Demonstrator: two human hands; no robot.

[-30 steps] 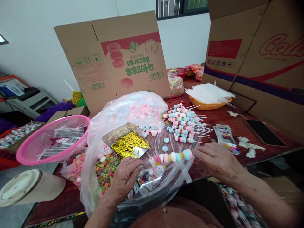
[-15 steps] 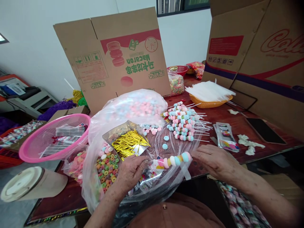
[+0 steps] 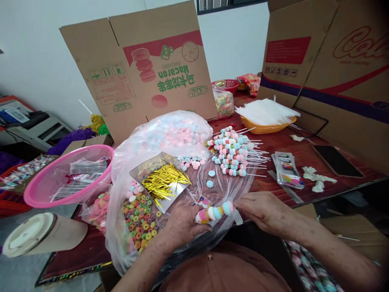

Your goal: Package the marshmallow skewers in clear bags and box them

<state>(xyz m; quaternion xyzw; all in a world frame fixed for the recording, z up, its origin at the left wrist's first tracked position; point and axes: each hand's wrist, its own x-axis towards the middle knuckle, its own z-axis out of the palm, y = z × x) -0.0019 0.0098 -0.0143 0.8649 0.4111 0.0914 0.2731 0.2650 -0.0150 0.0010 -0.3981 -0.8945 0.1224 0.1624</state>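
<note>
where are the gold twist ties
Head view, left of centre: the gold twist ties lie just beyond the left hand gripping the candy skewer, beside the ring candies.

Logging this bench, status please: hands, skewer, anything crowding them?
Left hand grips candy skewer at one end; right hand the other. Held above clear plastic bag. Gold twist ties lie just beyond, apart.

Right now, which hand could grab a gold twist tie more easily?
Probably the left hand: it lies right next to the gold twist ties, at one end of the candy skewer. The right hand pinches the stick end, farther away.
</note>
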